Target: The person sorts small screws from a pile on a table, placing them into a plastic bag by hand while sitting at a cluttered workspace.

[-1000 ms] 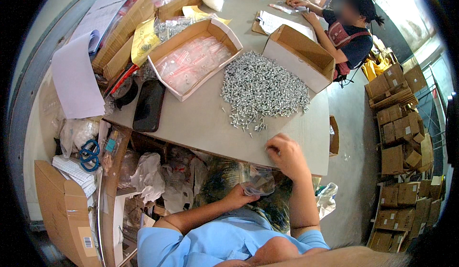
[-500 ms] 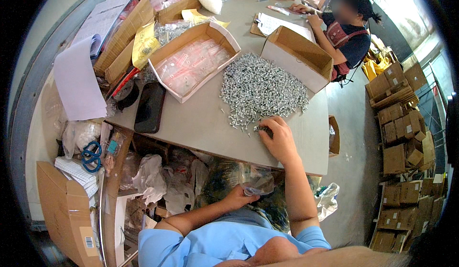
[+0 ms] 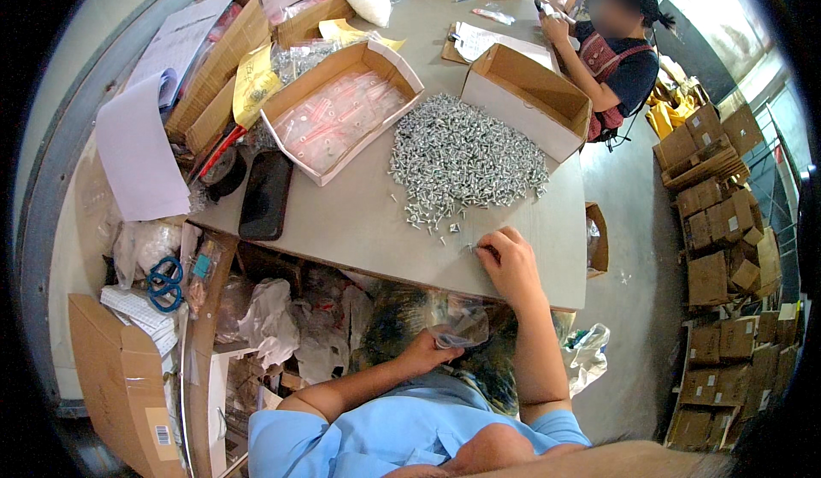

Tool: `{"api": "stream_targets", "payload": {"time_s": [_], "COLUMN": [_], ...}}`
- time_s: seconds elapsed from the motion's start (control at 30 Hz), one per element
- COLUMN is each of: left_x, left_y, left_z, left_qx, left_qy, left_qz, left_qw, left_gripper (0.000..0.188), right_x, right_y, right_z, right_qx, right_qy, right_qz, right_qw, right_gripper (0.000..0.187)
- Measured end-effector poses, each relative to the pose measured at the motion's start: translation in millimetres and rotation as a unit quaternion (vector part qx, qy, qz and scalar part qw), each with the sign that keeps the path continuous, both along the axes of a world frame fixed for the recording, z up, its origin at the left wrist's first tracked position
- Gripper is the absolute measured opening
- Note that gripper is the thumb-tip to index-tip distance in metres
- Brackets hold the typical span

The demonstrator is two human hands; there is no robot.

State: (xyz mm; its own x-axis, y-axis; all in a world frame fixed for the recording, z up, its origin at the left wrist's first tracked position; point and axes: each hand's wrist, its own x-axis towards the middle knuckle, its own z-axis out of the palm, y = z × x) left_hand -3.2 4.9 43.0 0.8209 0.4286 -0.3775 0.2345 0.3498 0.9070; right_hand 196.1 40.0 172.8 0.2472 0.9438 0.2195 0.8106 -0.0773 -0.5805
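A large heap of small silver screws [image 3: 466, 157] lies on the grey table, with a few loose ones at its near edge. My right hand [image 3: 509, 266] is just nearer to me than the heap, low over the tabletop, its fingers curled together. Small screws [image 3: 468, 247] show at its fingertips; how many are inside the fingers is hidden. Below the table's front edge, my left hand [image 3: 428, 351] grips a clear plastic bag [image 3: 462, 327] by its side, and the bag's mouth gapes. I cannot make out what the bag contains.
Behind the heap stand an open white carton [image 3: 530, 115] and a shallow box [image 3: 342, 119] of small clear bags. A black phone [image 3: 266, 194] lies at the left. Across the table a co-worker [image 3: 620, 59] handles something small. Stacked cartons [image 3: 718, 221] line the right side.
My right hand has drawn back from the heap's near edge toward me and slightly right, its fingers closing. My left hand and the bag stay nearly in place. The co-worker's hands have lifted.
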Motion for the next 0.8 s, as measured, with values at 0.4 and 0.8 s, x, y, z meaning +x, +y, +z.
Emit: {"api": "stream_targets", "payload": {"time_s": [0.4, 0.8], "left_x": [4, -13], "left_y": [5, 34], "left_z": [1, 10], "left_qx": [0.168, 0.218], "left_qy": [-0.015, 0.050], "left_qz": [0.045, -0.112], "left_qw": [0.985, 0.968], "left_gripper": [0.021, 0.040], "right_x": [-10, -25], "right_y": [-48, -53], "right_z": [16, 2], "right_qx": [-0.058, 0.039], "right_qy": [0.166, 0.051], "right_qz": [0.180, 0.085], "right_qw": [0.968, 0.994], "right_gripper": [0.010, 0.012]}}
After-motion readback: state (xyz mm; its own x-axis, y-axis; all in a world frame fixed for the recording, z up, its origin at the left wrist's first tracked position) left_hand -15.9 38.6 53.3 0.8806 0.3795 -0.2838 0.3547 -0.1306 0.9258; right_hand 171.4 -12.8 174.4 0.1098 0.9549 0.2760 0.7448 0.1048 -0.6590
